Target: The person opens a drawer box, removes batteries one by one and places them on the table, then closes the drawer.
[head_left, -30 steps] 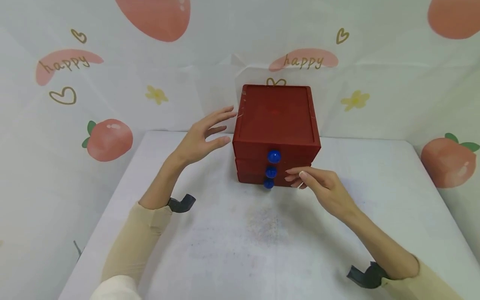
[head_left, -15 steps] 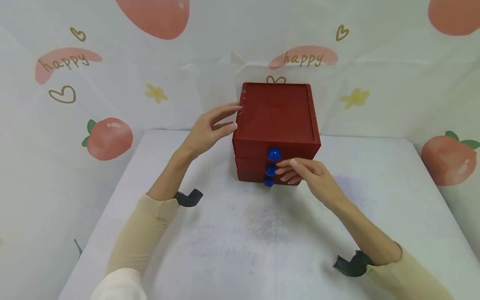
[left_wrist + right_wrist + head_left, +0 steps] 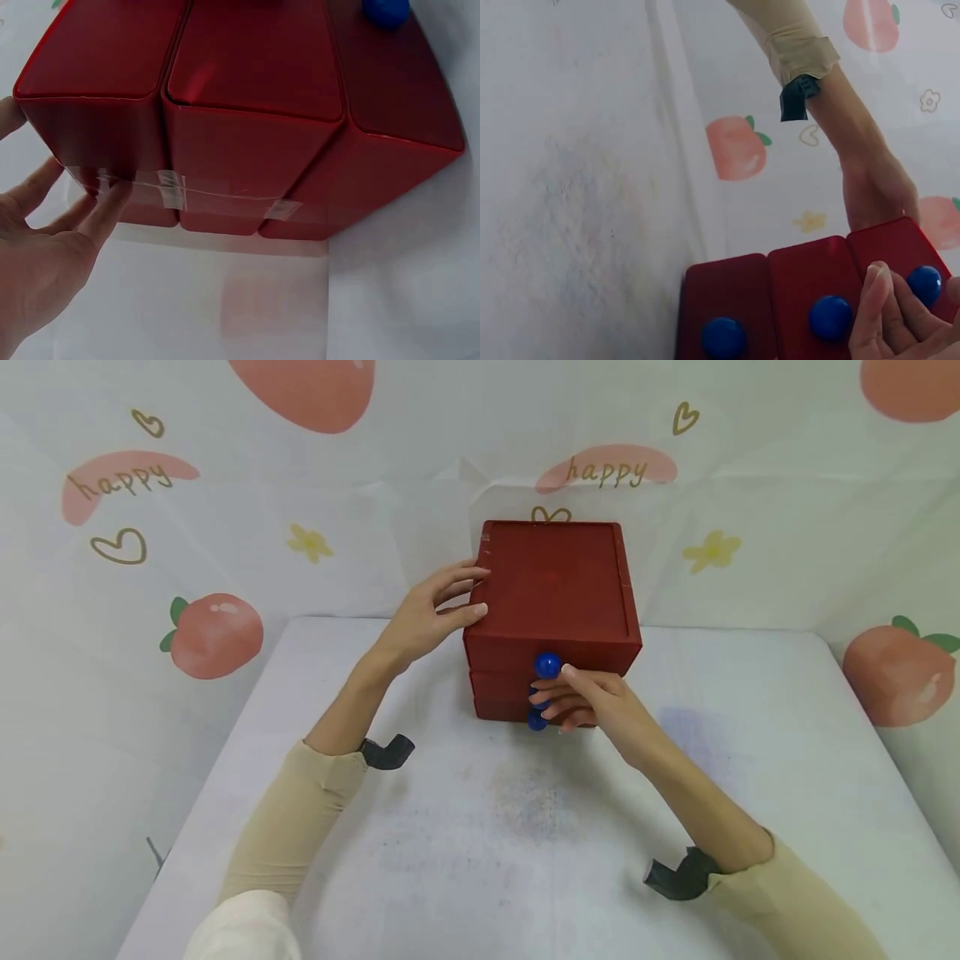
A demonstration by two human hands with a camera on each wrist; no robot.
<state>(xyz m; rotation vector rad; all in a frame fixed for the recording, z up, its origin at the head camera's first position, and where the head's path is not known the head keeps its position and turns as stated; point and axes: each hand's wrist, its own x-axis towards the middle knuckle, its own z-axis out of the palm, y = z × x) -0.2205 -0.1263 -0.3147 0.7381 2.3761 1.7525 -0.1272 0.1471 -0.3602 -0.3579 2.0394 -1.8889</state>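
A red box of three stacked drawers (image 3: 555, 581) stands at the back of the table, each drawer front bearing a round blue knob. My left hand (image 3: 423, 614) rests at the box's upper left edge, thumb near the front corner; in the left wrist view its fingers (image 3: 109, 214) lie against the taped side. My right hand (image 3: 600, 697) is at the drawer fronts, loosely bent. Its thumb tip is just right of the top knob (image 3: 548, 665), and its fingers pass below that knob, partly covering the middle knob (image 3: 830, 317). The bottom knob (image 3: 537, 720) is visible. All drawers look closed.
The white table (image 3: 480, 860) has faint stains in front of the box. Behind it hangs a white cloth (image 3: 420, 510) printed with peaches, hearts and "happy". Dark curved mounts (image 3: 387, 752) sit at both wrists.
My left hand has moved right and come to the box's upper left edge. My right hand has moved left and up to the knobs. The box has not visibly moved.
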